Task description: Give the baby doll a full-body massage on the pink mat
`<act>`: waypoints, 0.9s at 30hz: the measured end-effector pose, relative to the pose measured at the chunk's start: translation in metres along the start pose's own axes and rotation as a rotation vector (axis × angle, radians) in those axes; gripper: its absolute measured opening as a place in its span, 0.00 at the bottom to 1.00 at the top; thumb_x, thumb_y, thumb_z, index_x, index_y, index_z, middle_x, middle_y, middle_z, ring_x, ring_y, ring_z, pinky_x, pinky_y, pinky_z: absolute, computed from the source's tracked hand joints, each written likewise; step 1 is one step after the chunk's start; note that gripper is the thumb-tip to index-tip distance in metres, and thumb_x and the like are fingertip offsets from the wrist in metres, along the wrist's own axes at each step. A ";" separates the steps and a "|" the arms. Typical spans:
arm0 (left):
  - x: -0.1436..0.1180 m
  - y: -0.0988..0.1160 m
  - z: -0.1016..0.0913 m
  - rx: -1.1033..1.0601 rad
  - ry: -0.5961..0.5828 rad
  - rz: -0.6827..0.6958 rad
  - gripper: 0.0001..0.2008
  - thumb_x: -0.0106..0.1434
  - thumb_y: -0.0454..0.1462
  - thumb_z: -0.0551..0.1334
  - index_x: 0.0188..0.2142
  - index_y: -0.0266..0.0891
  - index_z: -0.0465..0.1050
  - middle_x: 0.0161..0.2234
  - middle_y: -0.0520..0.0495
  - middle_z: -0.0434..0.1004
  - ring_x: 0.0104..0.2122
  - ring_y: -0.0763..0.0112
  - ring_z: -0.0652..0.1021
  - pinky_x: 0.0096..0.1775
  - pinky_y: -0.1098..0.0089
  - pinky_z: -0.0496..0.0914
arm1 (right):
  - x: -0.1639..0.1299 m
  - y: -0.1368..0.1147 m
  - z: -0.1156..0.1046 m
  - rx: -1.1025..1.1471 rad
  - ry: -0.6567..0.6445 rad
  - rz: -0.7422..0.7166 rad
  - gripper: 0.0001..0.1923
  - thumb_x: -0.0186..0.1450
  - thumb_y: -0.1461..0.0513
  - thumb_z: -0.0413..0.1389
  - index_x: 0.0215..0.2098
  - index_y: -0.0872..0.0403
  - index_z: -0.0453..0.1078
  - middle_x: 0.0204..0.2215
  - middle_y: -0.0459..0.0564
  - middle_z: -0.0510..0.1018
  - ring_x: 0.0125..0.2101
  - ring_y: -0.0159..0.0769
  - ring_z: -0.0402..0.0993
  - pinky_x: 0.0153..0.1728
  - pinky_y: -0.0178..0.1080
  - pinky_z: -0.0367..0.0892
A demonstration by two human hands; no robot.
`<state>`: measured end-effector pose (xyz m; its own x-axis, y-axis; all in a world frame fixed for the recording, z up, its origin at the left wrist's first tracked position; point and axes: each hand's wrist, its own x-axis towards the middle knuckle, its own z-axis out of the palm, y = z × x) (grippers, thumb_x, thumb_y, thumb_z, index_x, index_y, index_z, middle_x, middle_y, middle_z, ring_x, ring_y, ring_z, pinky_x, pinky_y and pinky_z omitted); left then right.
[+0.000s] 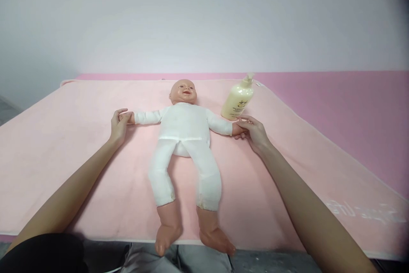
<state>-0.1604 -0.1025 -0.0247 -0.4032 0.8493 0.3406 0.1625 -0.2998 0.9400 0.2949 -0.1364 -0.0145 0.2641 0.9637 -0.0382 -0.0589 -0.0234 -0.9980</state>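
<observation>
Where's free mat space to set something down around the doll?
Bare mat left of the left hand, out to the mat's left edge. Bare strip right of the right hand and bottle, toward the mat's right edge. Narrow gap between the doll's legs. Crowded: bottle sits close by the right hand and doll's arm.

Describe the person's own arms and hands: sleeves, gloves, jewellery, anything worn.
Both forearms are bare to the frame's edge, with no sleeves showing. The left hand and right hand wear no gloves, and no rings, watch or bracelets are visible. Nails look short; polish cannot be told.
</observation>
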 end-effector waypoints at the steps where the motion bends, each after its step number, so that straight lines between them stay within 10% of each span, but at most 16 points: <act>1: -0.001 0.001 0.001 0.007 -0.015 0.001 0.20 0.53 0.45 0.67 0.44 0.41 0.70 0.38 0.46 0.76 0.39 0.66 0.77 0.44 0.63 0.72 | 0.000 -0.001 -0.001 0.000 -0.012 0.010 0.19 0.49 0.62 0.63 0.39 0.54 0.70 0.19 0.43 0.72 0.12 0.32 0.67 0.10 0.33 0.60; 12: 0.002 -0.014 -0.004 -0.006 -0.020 -0.012 0.18 0.60 0.46 0.61 0.47 0.42 0.69 0.43 0.43 0.74 0.44 0.64 0.76 0.46 0.60 0.73 | 0.003 0.001 0.001 0.051 0.072 0.023 0.08 0.55 0.65 0.57 0.34 0.53 0.69 0.19 0.38 0.65 0.10 0.22 0.53 0.18 0.42 0.75; 27: 0.001 0.002 -0.001 0.009 -0.030 -0.084 0.22 0.52 0.45 0.66 0.45 0.41 0.71 0.38 0.46 0.74 0.39 0.67 0.76 0.40 0.66 0.73 | -0.003 -0.001 0.006 -0.023 0.092 -0.027 0.11 0.50 0.60 0.63 0.33 0.53 0.72 0.15 0.36 0.62 0.10 0.22 0.53 0.12 0.32 0.63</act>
<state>-0.1614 -0.1027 -0.0224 -0.3890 0.8840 0.2593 0.1376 -0.2226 0.9652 0.2887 -0.1373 -0.0136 0.3529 0.9355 -0.0151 -0.0288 -0.0053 -0.9996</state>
